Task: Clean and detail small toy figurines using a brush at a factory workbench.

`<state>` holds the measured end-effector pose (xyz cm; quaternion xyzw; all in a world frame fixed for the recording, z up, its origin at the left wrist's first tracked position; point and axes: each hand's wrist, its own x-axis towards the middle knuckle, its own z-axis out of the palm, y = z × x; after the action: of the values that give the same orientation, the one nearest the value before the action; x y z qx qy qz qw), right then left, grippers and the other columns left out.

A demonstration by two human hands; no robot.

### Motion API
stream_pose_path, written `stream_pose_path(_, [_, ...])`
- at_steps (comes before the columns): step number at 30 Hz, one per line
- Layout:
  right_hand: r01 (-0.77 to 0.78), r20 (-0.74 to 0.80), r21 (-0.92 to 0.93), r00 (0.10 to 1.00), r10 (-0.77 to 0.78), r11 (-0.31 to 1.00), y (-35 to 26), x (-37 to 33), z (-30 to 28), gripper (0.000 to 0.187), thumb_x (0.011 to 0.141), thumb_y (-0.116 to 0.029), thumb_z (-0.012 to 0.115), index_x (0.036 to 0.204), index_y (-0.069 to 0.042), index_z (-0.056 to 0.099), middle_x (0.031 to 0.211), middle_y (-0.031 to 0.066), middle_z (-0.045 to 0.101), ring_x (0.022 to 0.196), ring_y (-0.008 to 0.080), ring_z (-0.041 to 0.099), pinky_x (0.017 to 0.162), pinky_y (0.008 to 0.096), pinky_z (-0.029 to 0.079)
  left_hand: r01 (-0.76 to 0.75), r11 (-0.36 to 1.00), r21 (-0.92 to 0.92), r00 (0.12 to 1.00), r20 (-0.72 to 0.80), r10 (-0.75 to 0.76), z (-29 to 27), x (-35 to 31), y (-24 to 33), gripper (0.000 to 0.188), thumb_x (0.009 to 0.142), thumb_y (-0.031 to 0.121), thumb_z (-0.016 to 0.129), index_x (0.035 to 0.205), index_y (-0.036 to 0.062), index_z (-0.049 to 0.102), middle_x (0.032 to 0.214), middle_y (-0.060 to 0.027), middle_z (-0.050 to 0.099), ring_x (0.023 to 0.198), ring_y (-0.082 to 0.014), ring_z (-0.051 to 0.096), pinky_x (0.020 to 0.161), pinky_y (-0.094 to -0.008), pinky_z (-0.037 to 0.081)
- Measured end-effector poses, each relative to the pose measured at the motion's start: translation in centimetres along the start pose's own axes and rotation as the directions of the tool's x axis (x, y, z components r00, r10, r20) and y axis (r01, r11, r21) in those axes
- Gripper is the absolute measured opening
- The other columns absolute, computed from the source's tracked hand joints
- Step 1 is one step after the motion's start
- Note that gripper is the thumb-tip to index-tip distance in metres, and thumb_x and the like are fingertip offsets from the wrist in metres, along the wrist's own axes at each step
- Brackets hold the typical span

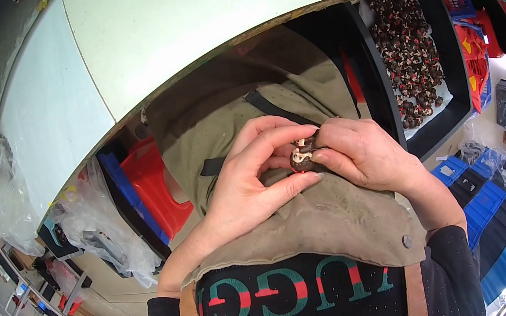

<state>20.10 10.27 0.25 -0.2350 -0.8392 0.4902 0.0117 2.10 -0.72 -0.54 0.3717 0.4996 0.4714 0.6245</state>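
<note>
Above my apron-covered lap, both hands hold one small dark brown figure [301, 159] with cream and red patches. My left hand [261, 164] pinches it from the left, index finger above and thumb below. From the right, my right hand [364, 152] grips it with the thumb pressed on its side and the other fingers curled. Fingers cover part of the figure, so its full shape is hidden. On the right, a black tray [441, 140] lined with white holds many similar small brown, cream and red pieces [407, 54].
A pale worktable [228, 3] with a curved-looking edge spans the space beyond my hands. On the left are a red stool [155, 190], a blue crate edge [133, 197] and clear plastic bags [102, 228]. Blue and black crates [485, 200] are stacked at the right.
</note>
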Motion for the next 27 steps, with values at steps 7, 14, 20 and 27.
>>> stream_pose_path(7, [-0.027, -0.033, 0.045, 0.999, 0.029, 0.999, 0.19, -0.22, 0.46, 0.017, 0.09, -0.019, 0.056, 0.086, -0.002, 0.052, 0.074, 0.0131, 0.052, 0.068, 0.0329, 0.054, 0.059, 0.0395, 0.043, -0.011, 1.0, 0.008, 1.0, -0.006, 0.011, 0.0, 0.01, -0.16, 0.047, 0.077, -0.001, 0.073, 0.12, 0.0063, 0.056, 0.119, -0.0068, 0.042, 0.102, -0.0152, 0.058, 0.089, -0.0287, 0.052])
stream_pose_path(14, [-0.049, -0.003, 0.055, 0.999, 0.049, 0.997, 0.06, -0.2, 0.23, 0.018, 0.091, -0.019, 0.054, 0.088, -0.002, 0.053, 0.075, 0.0139, 0.054, 0.07, 0.0337, 0.055, 0.06, 0.0399, 0.044, -0.015, 1.0, 0.021, 1.0, -0.009, 0.015, 0.07, 0.03, 0.0, 0.047, 0.076, -0.002, 0.073, 0.12, 0.0068, 0.057, 0.119, -0.0064, 0.042, 0.101, -0.0146, 0.058, 0.088, -0.0279, 0.052])
stream_pose_path(20, [-0.052, 0.06, 0.144, 0.997, 0.044, 0.988, 0.18, 0.08, -0.21, 0.018, 0.092, -0.019, 0.054, 0.087, -0.001, 0.054, 0.075, 0.0145, 0.056, 0.07, 0.0342, 0.056, 0.061, 0.0397, 0.044, 0.03, 0.999, -0.013, 0.999, 0.012, -0.029, 0.08, 0.0, 0.16, 0.049, 0.074, -0.007, 0.072, 0.12, 0.0027, 0.056, 0.122, -0.0075, 0.041, 0.108, -0.0151, 0.052, 0.091, -0.028, 0.048])
stream_pose_path(27, [-0.045, 0.041, 0.168, 0.998, 0.039, 0.985, 0.73, 0.07, 0.03, 0.018, 0.091, -0.018, 0.055, 0.085, -0.001, 0.053, 0.073, 0.0145, 0.053, 0.069, 0.0341, 0.054, 0.06, 0.0395, 0.043, -0.005, 1.0, 0.021, 1.0, -0.012, 0.005, 0.06, 0.2, -0.19, 0.048, 0.076, -0.002, 0.073, 0.12, 0.0061, 0.057, 0.12, -0.0066, 0.042, 0.1, -0.0139, 0.058, 0.087, -0.0271, 0.052])
